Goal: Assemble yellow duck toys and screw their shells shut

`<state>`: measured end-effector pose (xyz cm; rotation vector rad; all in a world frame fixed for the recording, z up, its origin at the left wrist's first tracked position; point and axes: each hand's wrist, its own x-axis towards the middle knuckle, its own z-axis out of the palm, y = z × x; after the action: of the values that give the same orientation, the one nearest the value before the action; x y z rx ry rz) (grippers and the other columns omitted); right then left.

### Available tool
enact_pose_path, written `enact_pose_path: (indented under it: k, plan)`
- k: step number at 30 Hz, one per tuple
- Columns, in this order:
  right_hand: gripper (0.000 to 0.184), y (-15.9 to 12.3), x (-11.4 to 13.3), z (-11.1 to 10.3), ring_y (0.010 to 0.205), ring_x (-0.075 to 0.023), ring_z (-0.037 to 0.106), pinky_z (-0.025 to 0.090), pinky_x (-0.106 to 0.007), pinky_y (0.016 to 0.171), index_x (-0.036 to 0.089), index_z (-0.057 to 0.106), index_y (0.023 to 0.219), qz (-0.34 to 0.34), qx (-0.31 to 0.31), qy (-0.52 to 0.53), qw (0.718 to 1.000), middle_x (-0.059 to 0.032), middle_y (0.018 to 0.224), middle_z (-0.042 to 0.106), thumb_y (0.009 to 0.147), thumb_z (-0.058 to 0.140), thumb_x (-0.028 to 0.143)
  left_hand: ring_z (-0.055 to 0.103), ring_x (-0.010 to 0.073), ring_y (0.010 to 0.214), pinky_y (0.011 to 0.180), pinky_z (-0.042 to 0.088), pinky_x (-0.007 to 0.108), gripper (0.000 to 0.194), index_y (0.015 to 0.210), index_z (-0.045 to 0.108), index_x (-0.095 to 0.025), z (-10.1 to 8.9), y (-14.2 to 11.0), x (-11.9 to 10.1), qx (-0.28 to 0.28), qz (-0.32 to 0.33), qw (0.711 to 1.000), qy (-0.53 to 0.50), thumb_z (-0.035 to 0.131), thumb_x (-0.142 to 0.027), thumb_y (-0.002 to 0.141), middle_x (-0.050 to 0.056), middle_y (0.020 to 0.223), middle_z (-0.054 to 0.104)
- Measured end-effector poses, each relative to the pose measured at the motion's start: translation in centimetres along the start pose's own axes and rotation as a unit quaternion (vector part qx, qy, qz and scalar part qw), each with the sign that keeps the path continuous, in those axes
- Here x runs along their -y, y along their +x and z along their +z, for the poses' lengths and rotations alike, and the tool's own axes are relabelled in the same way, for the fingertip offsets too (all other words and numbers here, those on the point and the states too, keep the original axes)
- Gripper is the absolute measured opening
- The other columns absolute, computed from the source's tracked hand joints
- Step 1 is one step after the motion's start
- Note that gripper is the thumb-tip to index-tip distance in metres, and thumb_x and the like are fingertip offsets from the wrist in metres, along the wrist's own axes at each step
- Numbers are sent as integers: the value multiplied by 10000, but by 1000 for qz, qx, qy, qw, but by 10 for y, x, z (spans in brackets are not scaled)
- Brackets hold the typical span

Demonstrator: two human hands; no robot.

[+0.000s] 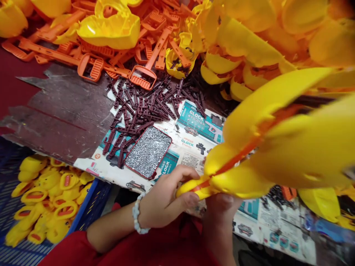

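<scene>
The left hand [166,201] is closed on the narrow end of a yellow shell [299,155], its thumb and fingers pinching the two halves there. The right hand [222,214] is just beside it, supporting the shell from below with its thumb against the underside; its other fingers appear to be curled under, though the shell hides them. The shell extends up and to the right of both hands, its halves gaping apart around an orange strip [244,151].

That open seam is the weak point: if the left hand squeezes only the narrow end, the wide end could spread and the strip slip out of line. A skewed closing might also trap a fingertip of the right hand at the edge. Left of and beyond the left hand, a shallow tray [148,151] of small metal pieces lies beside a heap of dark maroon parts [149,107]; a careless sweep of that forearm or the shell could knock it and scatter them.
</scene>
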<state>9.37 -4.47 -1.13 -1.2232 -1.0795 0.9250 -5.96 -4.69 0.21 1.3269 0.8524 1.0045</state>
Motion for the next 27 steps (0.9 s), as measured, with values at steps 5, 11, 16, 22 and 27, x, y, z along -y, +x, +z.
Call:
enact_pose_path:
  k: [5, 11, 16, 22, 27]
  plan:
    - [880, 29, 30, 11, 948, -226, 548, 503, -235, 727, 216, 283, 1388, -7, 65, -91, 994, -98, 1154, 477, 718, 817, 419, 582, 166, 778, 695, 489, 274, 376, 958, 503, -185, 15, 0, 11, -8, -31, 999, -5, 544, -537, 832, 51, 878, 598]
    - [630, 35, 20, 14, 928, -193, 538, 462, -230, 780, 162, 324, 1237, -58, 1, -73, 996, -87, 1057, 499, 739, 705, 216, 519, 131, 803, 695, 441, 223, 338, 958, 476, -199, 23, 2, 26, -66, -89, 988, -110, 575, -496, 831, 13, 881, 501]
    - [479, 32, 18, 13, 814, -167, 482, 438, -232, 693, 199, 329, 1087, -125, -120, 6, 985, -51, 981, 402, 694, 599, 249, 457, 100, 652, 573, 393, 196, 227, 913, 444, -190, 25, 8, 25, -92, -140, 980, -106, 469, -415, 907, -16, 764, 444]
    - [371, 49, 41, -41, 533, -91, 297, 336, -204, 482, 172, 404, 886, -25, -74, 31, 996, -28, 833, 335, 776, 579, 480, 464, 84, 618, 561, 394, 180, 141, 906, 406, -197, 18, 9, 22, -104, -169, 979, -53, 438, -334, 922, -32, 747, 433]
    - [620, 64, 9, -90, 741, -229, 539, 485, -316, 633, 164, 376, 1172, 20, -121, -241, 963, -86, 932, 504, 715, 662, 469, 505, 94, 601, 565, 414, 195, 97, 928, 436, -193, 1, 6, 10, -51, -160, 984, 67, 390, -279, 933, -40, 691, 486]
